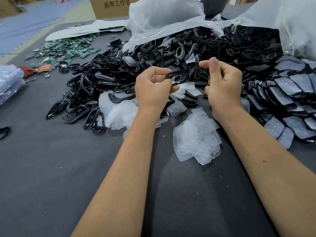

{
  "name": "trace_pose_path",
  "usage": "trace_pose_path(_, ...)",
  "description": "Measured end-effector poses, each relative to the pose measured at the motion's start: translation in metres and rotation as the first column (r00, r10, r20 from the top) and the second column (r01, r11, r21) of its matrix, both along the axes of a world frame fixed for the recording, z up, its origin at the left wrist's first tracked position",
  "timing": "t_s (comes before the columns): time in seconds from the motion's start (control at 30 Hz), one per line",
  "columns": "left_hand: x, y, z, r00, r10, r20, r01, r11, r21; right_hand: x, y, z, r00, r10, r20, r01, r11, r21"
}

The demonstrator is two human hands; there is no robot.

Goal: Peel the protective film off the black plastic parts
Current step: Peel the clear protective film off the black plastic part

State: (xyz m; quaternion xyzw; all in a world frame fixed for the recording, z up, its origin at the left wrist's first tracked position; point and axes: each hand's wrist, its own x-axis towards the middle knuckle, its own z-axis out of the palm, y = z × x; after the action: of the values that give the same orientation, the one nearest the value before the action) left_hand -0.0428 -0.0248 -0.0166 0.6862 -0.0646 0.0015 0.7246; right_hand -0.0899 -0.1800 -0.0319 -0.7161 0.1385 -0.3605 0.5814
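Observation:
My left hand (152, 88) pinches a black plastic frame part (177, 76) by its left end, held above the table in front of a big heap of black parts (119, 71). My right hand (224, 84) is just right of the part and apart from it. Its thumb and forefinger are pressed together and its other fingers are curled; I can make out no film between them. Peeled clear films lie in piles below my hands (196, 139) and to the left (118, 112). Film-covered black parts (287, 93) are stacked at the right.
Open clear plastic bags (162, 17) spill parts at the back. Green circuit boards (68, 48) are scattered at the back left, with a cardboard box (111, 6) behind them. A bagged stack (8, 82) lies at the left edge of the dark grey table (51, 168).

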Motion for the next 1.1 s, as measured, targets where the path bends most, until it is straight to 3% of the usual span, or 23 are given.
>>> trace_pose_path(0.17, 0.000, -0.003, -0.005, 1.000, -0.001, 0.020, 0.000, 0.999, 0.053, 0.002, 0.005, -0.002, 0.994, 0.103, -0.024, -0.104, 0.994, -0.025)
trace_pose_path(0.47, -0.005, -0.004, -0.001, 0.995, -0.093, 0.032, 0.089, 0.988, 0.128, 0.003, 0.009, -0.006, 0.998, 0.055, 0.025, -0.051, 0.988, -0.147)
trace_pose_path(0.63, -0.005, -0.005, -0.002, 0.998, -0.047, 0.032, 0.043, 0.994, 0.105, -0.001, 0.017, -0.002, 0.992, 0.124, -0.037, -0.129, 0.968, -0.215)
trace_pose_path(0.87, -0.004, -0.003, -0.003, 1.000, 0.005, 0.011, -0.005, 1.000, 0.027, -0.002, 0.027, 0.001, 0.995, 0.089, -0.053, -0.099, 0.966, -0.238)
trace_pose_path(1.1, -0.002, -0.004, -0.005, 0.999, 0.019, 0.039, -0.022, 0.996, 0.088, -0.004, 0.025, 0.002, 0.993, 0.082, -0.081, -0.105, 0.934, -0.341)
